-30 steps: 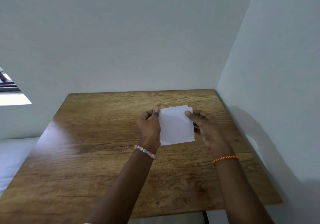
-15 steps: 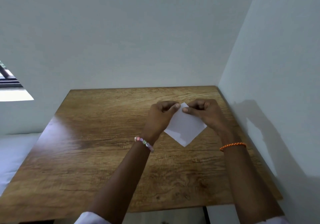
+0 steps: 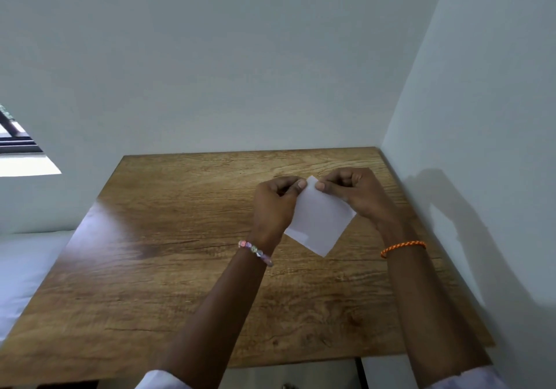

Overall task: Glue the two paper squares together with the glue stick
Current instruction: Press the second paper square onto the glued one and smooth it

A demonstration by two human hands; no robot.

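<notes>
White square paper sheets pinched at 12 o'clock corner by left hand and right hand grips. Risk: layers shear, bond misaligned.

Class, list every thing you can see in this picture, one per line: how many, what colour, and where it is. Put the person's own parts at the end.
table: one, brown wood grain, set into the corner of the room.
paper: white, held above the table's far right part with one corner pointing down; whether it is one sheet or two pressed together cannot be told.
walls: two, pale grey-white, behind and to the right of the table.
window: one, dark frame, at the left edge, only partly in view.
glue stick: none in view.
beaded bracelet: one, pastel beads, left wrist.
braided band: one, orange, right wrist.
left hand: pinches the paper's top corner from the left.
right hand: pinches the same corner from the right.
</notes>
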